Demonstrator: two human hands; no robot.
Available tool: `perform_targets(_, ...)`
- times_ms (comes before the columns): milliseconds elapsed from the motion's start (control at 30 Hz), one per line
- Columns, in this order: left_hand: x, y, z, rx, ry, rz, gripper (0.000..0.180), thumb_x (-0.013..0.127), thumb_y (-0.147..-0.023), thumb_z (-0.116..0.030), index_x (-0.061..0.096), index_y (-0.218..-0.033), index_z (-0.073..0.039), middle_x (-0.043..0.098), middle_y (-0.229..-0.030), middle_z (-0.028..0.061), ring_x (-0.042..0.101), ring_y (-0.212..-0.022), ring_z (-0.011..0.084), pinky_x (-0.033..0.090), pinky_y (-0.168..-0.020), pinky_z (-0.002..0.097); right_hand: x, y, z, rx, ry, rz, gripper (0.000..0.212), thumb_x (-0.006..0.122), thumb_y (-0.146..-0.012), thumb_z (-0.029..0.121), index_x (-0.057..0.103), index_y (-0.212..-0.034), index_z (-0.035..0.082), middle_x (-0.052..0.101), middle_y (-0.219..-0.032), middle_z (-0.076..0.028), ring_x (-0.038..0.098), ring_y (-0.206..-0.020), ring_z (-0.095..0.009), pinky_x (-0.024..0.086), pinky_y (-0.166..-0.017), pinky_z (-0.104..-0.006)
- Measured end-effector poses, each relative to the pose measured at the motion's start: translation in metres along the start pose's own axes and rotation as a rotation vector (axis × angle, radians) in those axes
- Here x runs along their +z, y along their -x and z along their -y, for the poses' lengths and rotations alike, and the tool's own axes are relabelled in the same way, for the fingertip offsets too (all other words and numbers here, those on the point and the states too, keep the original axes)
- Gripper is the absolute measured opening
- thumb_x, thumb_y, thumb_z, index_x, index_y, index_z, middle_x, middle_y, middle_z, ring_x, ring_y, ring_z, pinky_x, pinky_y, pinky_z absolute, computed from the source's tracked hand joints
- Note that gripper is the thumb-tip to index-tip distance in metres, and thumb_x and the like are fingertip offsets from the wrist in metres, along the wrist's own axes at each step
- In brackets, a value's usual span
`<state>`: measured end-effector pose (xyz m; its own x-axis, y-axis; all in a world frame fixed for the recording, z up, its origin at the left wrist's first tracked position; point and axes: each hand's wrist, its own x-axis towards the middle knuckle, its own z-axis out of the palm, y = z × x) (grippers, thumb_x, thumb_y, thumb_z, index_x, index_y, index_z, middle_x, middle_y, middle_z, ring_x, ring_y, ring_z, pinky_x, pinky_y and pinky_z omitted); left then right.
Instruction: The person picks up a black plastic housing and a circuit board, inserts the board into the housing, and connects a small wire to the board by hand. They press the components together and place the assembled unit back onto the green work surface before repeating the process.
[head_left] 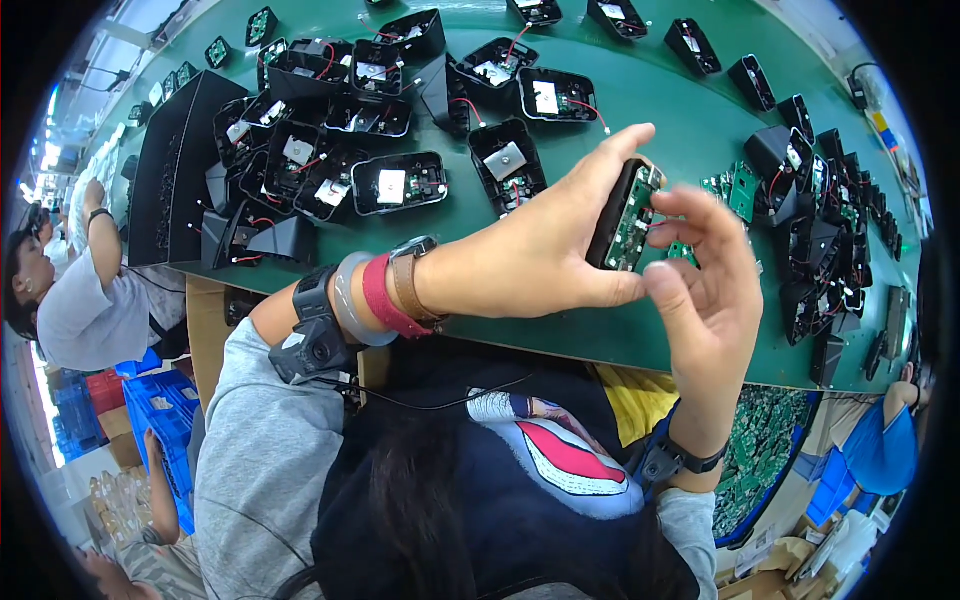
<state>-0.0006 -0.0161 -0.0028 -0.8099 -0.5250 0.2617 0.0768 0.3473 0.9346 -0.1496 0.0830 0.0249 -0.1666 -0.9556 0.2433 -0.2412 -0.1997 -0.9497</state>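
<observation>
My left hand (530,250) is closed around a black plastic housing (608,225), which is tilted on its side with a green circuit board (634,222) set in its open face. To the right of it, my right hand (715,270) curves toward the board, thumb and fingers apart. Its index fingertip is at the board's edge beside a short red wire, and its thumb tip comes close to my left thumb. Whether the right fingertips touch the wire cannot be made out. Loose green circuit boards (738,190) lie on the table behind my right hand.
On the green table (560,335), several open black housings (400,184) with red wires crowd the left. More housings (800,200) are heaped at the right. A black foam block (178,165) stands far left. Below the right edge, a bin (760,450) holds circuit boards. Another person (90,300) is at left.
</observation>
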Motion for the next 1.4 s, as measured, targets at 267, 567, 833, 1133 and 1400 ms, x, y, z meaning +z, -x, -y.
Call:
perform_targets(267,0.002,0.002,0.001,0.046,-0.07,-0.028,0.1,0.076,-0.074,-0.022,0.01,-0.145,0.002,0.033,-0.139,0.0161,0.037,-0.128,0.0237,0.029,-0.107,0.0332,0.0,-0.008,-0.003,-0.024,0.185,-0.023,0.032,0.059,-0.088,0.009,0.058,-0.121,0.006,0.05,-0.117,-0.009,0.053,-0.088,-0.012,0.047,-0.075,-0.0217)
perform_targets(567,0.0,-0.003,0.0,0.011,0.096,-0.007,0.093,0.076,-0.073,-0.02,0.017,-0.143,-0.002,0.038,-0.131,0.0129,0.042,-0.121,0.0211,0.032,-0.105,0.0327,0.001,-0.011,-0.012,0.147,-0.295,-0.115,0.024,0.059,-0.088,0.001,0.059,-0.112,0.002,0.059,-0.083,-0.001,0.054,-0.068,-0.006,0.044,-0.065,-0.0179)
perform_targets(833,-0.001,-0.005,0.0,0.013,0.173,0.014,0.074,0.062,-0.078,-0.011,0.025,-0.141,-0.001,0.038,-0.132,0.0119,0.039,-0.123,0.019,0.033,-0.103,0.0321,0.012,-0.022,-0.02,0.025,-0.003,-0.224,0.037,0.069,-0.082,0.008,0.054,-0.116,0.002,0.045,-0.101,-0.004,0.048,-0.076,-0.006,0.047,-0.068,-0.0186)
perform_targets(1133,-0.008,-0.007,-0.014,-0.149,0.405,0.036,0.059,0.047,-0.083,-0.006,0.03,-0.14,-0.005,0.046,-0.126,0.0061,0.049,-0.098,0.007,0.045,-0.076,0.0202,0.01,-0.019,-0.017,0.173,-0.282,-0.048,0.045,0.064,-0.086,0.012,0.046,-0.124,-0.001,0.055,-0.115,-0.011,0.055,-0.097,-0.014,0.047,-0.082,-0.0268)
perform_targets(1400,-0.011,-0.007,-0.019,-0.146,0.45,-0.039,0.062,0.048,-0.079,-0.002,0.03,-0.138,-0.003,0.046,-0.129,0.0086,0.046,-0.116,0.0154,0.039,-0.1,0.0294,0.022,-0.013,-0.013,0.138,-0.391,0.015,0.063,0.057,-0.083,-0.003,0.027,-0.138,0.003,0.047,-0.125,-0.012,0.051,-0.105,-0.015,0.047,-0.085,-0.0262)
